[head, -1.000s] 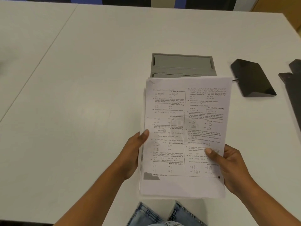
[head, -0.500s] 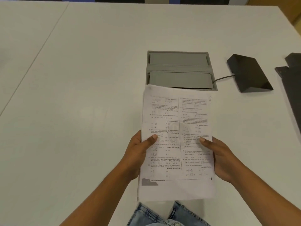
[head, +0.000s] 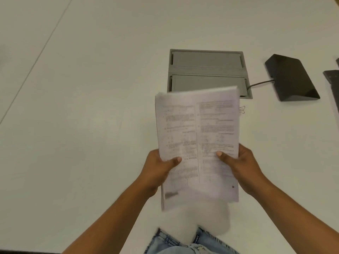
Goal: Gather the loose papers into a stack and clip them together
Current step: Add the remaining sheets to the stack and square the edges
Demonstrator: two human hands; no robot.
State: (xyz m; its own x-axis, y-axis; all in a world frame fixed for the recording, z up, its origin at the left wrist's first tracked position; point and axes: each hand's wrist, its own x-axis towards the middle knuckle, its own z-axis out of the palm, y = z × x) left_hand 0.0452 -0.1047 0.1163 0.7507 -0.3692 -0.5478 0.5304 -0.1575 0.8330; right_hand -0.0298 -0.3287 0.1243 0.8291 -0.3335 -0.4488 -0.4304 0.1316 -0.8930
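Papers (head: 198,143): gathered into one stack, held above the white table (head: 91,107).
Left hand (head: 157,171): you grip its left edge.
Right hand (head: 242,167): grips right edge.
Binder clip (head: 242,109): on table, unapplied; clipping remains.
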